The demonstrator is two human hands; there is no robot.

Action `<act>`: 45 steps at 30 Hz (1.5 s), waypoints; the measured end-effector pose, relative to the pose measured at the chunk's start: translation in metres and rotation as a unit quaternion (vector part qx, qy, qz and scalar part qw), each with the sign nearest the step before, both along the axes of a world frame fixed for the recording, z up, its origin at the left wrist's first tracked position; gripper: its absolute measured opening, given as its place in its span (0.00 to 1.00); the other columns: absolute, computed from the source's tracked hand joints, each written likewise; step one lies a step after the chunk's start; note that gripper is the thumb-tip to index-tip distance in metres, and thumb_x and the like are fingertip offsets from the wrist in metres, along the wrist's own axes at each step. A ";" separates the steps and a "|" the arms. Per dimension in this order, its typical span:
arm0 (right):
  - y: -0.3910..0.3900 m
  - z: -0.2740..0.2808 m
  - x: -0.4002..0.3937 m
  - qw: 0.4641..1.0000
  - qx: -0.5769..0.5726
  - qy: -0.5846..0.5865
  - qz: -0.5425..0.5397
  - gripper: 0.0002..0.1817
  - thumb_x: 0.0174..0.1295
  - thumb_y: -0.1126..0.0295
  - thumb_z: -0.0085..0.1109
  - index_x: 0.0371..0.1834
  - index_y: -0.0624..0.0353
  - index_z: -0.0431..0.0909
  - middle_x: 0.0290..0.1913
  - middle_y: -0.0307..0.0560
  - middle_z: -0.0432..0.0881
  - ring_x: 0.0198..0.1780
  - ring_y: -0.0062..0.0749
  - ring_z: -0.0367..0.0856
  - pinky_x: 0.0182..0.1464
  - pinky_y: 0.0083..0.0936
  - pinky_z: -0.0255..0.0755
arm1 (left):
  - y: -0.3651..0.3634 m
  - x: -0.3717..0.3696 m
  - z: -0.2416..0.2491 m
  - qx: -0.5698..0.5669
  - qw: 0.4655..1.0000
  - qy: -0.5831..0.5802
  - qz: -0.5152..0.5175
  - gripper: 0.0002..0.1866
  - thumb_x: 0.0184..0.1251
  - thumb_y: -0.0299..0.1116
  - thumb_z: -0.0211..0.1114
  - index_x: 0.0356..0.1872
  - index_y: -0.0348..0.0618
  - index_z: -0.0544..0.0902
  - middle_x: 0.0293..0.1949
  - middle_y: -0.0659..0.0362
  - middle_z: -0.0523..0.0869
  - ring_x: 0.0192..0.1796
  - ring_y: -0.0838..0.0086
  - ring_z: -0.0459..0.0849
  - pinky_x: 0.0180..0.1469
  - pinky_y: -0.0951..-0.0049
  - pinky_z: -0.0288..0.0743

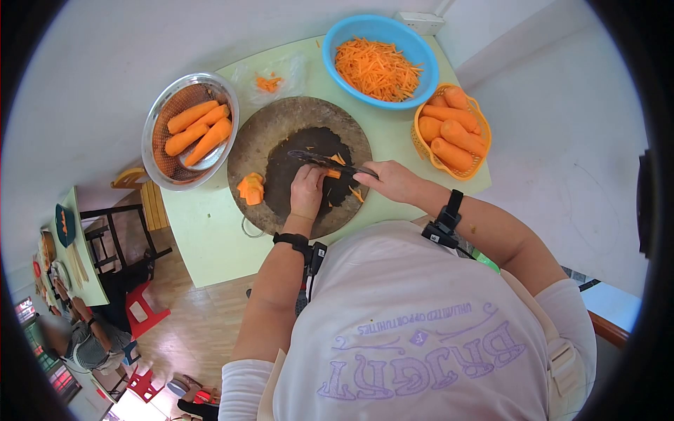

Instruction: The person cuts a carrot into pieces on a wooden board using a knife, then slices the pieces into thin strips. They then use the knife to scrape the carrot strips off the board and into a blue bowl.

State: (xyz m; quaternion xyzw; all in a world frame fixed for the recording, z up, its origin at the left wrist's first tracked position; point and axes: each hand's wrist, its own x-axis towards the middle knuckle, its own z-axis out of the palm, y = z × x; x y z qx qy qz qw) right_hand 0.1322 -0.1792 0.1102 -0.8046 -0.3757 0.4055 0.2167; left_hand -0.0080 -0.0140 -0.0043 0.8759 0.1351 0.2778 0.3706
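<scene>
On the round wooden chopping board [247,151], my right hand [387,181] is closed around the handle of a dark knife [324,161]. The blade points left, over a carrot piece [333,173]. My left hand [307,191] is just below the blade, its bent fingertips pressed on that piece. Small carrot bits lie around the blade on the board's dark wet patch. A pile of carrot slices [250,189] sits at the board's left edge.
A metal bowl [156,156] with several carrots stands left, a blue basin [430,67] of carrot shreds behind, a yellow basket [479,163] of carrots right. Carrot bits lie on a plastic bag [289,78]. At far left, a person [95,340] sits by another table [90,274].
</scene>
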 end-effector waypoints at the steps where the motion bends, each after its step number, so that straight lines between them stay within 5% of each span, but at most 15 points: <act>1: 0.001 0.000 0.000 1.000 -0.003 0.001 0.000 0.29 0.71 0.44 0.48 0.44 0.65 0.79 0.33 0.65 0.82 0.38 0.57 0.82 0.44 0.43 0.74 | 0.000 0.000 0.000 -0.001 1.000 0.004 0.000 0.06 0.56 0.18 0.66 0.33 0.39 0.82 0.36 0.53 0.83 0.40 0.58 0.84 0.43 0.65 0.79; 18: 0.005 -0.007 -0.004 1.000 0.000 0.000 -0.021 0.27 0.70 0.45 0.49 0.44 0.61 0.81 0.33 0.61 0.83 0.38 0.55 0.82 0.44 0.41 0.74 | 0.001 0.000 -0.002 -0.001 1.000 -0.005 -0.002 0.06 0.55 0.18 0.66 0.33 0.38 0.82 0.35 0.53 0.83 0.39 0.58 0.84 0.42 0.65 0.79; 21: -0.001 -0.002 -0.004 0.999 0.029 -0.009 -0.021 0.25 0.72 0.49 0.50 0.41 0.65 0.79 0.26 0.60 0.78 0.30 0.50 0.77 0.38 0.38 0.72 | 0.000 0.000 -0.004 -0.007 1.000 -0.006 -0.004 0.06 0.56 0.18 0.66 0.33 0.38 0.82 0.36 0.53 0.83 0.39 0.58 0.84 0.42 0.65 0.79; 26: -0.003 -0.005 0.001 1.000 -0.004 0.017 -0.018 0.28 0.70 0.44 0.49 0.46 0.62 0.81 0.33 0.62 0.82 0.38 0.54 0.82 0.44 0.41 0.74 | 0.000 -0.001 -0.005 -0.004 1.000 0.002 -0.005 0.06 0.56 0.18 0.66 0.34 0.38 0.82 0.35 0.53 0.83 0.39 0.58 0.84 0.42 0.66 0.79; 45: 0.002 -0.002 0.000 1.000 -0.001 0.002 -0.010 0.28 0.70 0.44 0.50 0.48 0.62 0.81 0.35 0.62 0.84 0.39 0.55 0.83 0.45 0.41 0.75 | 0.000 0.000 -0.005 -0.001 1.000 -0.008 -0.001 0.05 0.57 0.19 0.67 0.33 0.39 0.82 0.33 0.53 0.82 0.37 0.58 0.84 0.39 0.66 0.79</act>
